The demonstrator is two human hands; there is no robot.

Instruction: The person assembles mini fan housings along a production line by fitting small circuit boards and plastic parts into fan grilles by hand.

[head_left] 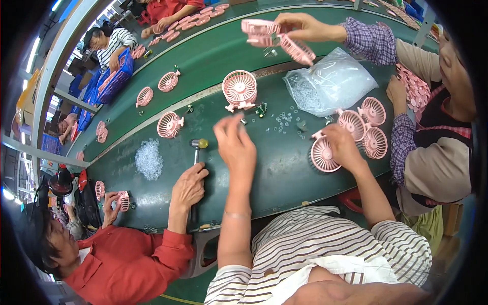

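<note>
My left hand (235,145) is raised over the green work surface, slightly blurred, its fingers apart with nothing visible in them. Just beyond its fingertips lies a round pink fan housing (240,87) with radial slats. A small green circuit board (261,109) and a small metal part (243,122) sit by that housing. On the right, my right hand (344,148) is closed on the upper edge of a pink slatted fan cage (324,154); the fingertips are partly hidden. Several more pink fan cages (375,142) lie right beside this hand.
Small clear rings (284,121) are scattered mid-table, near a clear plastic bag (330,84) of them. Another pile (149,159) lies left. A co-worker's hand (189,188) holds a hammer (198,145). On the right, a co-worker's hand (300,26) lifts pink fan parts (277,38) over the green belt.
</note>
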